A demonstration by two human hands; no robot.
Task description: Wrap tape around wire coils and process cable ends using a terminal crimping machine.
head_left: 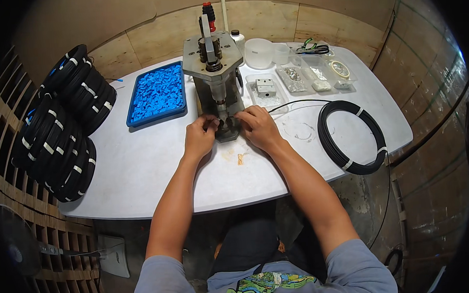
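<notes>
A grey metal bench press stands upright in the middle of the table, its ram pointing down at a small dark base. My left hand is at the left side of that base, fingers closed in a pinch; what they hold is hidden. On the base's other side, my right hand has its thumb and fingers closed on a thin black cable. The cable runs from behind this hand to a coil of black cable on the right. Its end at the press is hidden by my fingers.
A blue tray of small blue parts sits left of the press. Stacked black cable coils crowd the left edge. Clear containers, a white tub and green-handled pliers lie back right. An orange scrap is nearer me.
</notes>
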